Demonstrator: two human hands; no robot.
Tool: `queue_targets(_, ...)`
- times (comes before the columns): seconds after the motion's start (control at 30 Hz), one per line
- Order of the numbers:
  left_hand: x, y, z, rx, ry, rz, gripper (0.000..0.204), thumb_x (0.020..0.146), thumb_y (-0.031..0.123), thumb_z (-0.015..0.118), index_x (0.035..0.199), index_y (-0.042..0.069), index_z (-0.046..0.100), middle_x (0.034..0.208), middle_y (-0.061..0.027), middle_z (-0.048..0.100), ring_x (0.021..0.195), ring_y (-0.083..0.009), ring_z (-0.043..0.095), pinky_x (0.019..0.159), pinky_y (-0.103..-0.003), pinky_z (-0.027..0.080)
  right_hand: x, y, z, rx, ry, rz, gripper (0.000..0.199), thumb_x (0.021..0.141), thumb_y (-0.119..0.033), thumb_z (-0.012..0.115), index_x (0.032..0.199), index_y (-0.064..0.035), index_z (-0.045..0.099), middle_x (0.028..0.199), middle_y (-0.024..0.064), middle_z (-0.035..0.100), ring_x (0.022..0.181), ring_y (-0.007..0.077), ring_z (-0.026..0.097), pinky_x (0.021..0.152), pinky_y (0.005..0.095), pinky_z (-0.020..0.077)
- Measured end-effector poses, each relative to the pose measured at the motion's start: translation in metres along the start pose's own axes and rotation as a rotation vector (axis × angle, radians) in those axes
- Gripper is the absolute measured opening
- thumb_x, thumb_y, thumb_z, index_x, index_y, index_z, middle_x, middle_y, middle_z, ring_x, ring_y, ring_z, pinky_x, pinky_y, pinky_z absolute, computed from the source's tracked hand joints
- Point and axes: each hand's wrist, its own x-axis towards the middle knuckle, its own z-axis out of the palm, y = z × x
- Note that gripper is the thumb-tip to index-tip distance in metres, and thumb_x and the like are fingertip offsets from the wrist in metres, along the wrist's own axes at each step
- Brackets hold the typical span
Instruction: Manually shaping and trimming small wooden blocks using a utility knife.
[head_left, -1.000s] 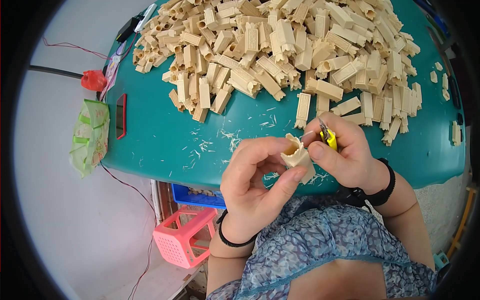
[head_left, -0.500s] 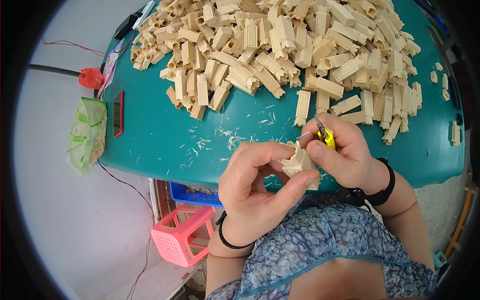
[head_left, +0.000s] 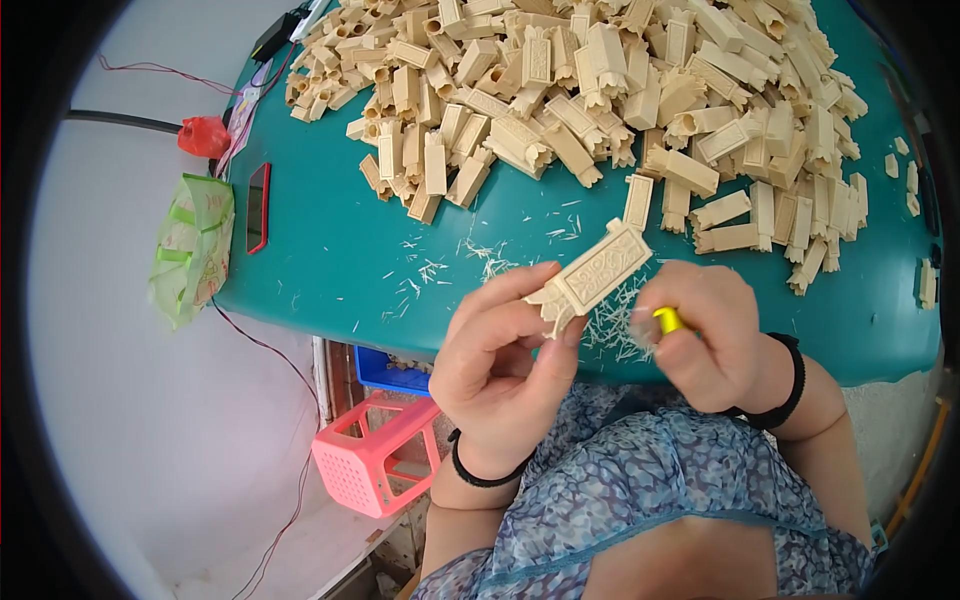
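My left hand (head_left: pixel 500 365) pinches a cream-coloured carved hollow piece (head_left: pixel 600 272) by its jagged, petal-like end. The piece is tilted, its rectangular patterned panel facing up and its other end pointing up and right. Just to the right, my right hand (head_left: pixel 708 335) is closed around a small yellow-handled tool (head_left: pixel 668 320). Its metal part is hidden or blurred now, and the tool is apart from the piece. Thin pale shavings (head_left: pixel 612 335) lie on the green table under and between my hands.
A big heap of similar cream pieces (head_left: pixel 510 140) covers the far side of the green table (head_left: pixel 330 270). A red-edged phone (head_left: pixel 258 208) lies at left, near a green-and-white bag (head_left: pixel 190 250) and a red bag (head_left: pixel 203 137). Below are a blue bin (head_left: pixel 393 372) and pink stool (head_left: pixel 375 455).
The piece has turned in my left hand, from jagged end up to lying aslant with its panel showing. My right hand has moved away from it, and the tool's metal tip no longer shows.
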Motion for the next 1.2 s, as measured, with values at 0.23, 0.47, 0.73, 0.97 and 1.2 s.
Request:
queue_targets(0.23, -0.0030, -0.0019, 0.0012, 0.246, -0.013, 0.261, 0.027, 0.068, -0.011, 0.064, 0.091, 0.000, 0.053, 0.108, -0.0218, 0.051, 0.091, -0.0253, 0.059, 0.071, -0.030, 0.052, 0.0000, 0.0004, 0.0088, -0.087, 0.028, -0.033, 0.022, 0.079, -0.023, 0.061, 0.077, -0.0027, 0.054, 0.061, 0.0081, 0.052, 0.049, 0.0242, 0.052, 0.043, 0.0307, 0.0400)
queue_targets(0.47, -0.0061, -0.0029, 0.0009, 0.397, 0.007, 0.316, 0.033, 0.065, -0.009, 0.068, 0.091, 0.002, 0.052, 0.107, -0.0222, 0.052, 0.091, -0.0271, 0.060, 0.073, -0.032, 0.052, -0.0003, -0.0005, 0.0111, -0.108, 0.034, -0.048, 0.024, 0.080, -0.025, 0.060, 0.073, -0.0034, 0.053, 0.058, 0.0079, 0.049, 0.047, 0.0243, 0.051, 0.041, 0.0312, 0.0387)
queue_targets(0.73, -0.0070, 0.0006, 0.0023, 0.519, 0.002, 0.362, 0.033, 0.063, -0.007, 0.071, 0.090, 0.002, 0.054, 0.106, -0.0220, 0.052, 0.089, -0.0276, 0.060, 0.072, -0.031, 0.052, 0.0013, -0.0013, 0.0084, -0.177, 0.058, -0.067, 0.023, 0.079, -0.024, 0.061, 0.073, -0.0039, 0.052, 0.057, 0.0075, 0.048, 0.046, 0.0242, 0.050, 0.040, 0.0317, 0.0380)
queue_targets(0.97, -0.0068, 0.0024, 0.0051, 0.594, 0.023, 0.409, 0.031, 0.062, -0.007, 0.071, 0.087, 0.002, 0.055, 0.104, -0.0213, 0.053, 0.086, -0.0259, 0.060, 0.069, -0.030, 0.052, 0.0023, 0.0029, 0.0068, -0.269, 0.098, -0.070, 0.022, 0.078, -0.024, 0.063, 0.074, -0.0042, 0.052, 0.058, 0.0066, 0.048, 0.046, 0.0243, 0.049, 0.040, 0.0319, 0.0376)
queue_targets(1.2, -0.0065, 0.0016, 0.0025, 0.367, 0.112, 0.251, 0.026, 0.065, -0.009, 0.069, 0.085, 0.000, 0.054, 0.101, -0.0195, 0.054, 0.085, -0.0223, 0.060, 0.069, -0.028, 0.050, -0.0005, 0.0016, 0.0072, -0.047, 0.036, -0.021, 0.022, 0.081, -0.024, 0.060, 0.079, -0.0024, 0.053, 0.061, 0.0081, 0.050, 0.049, 0.0216, 0.050, 0.043, 0.0285, 0.0379)
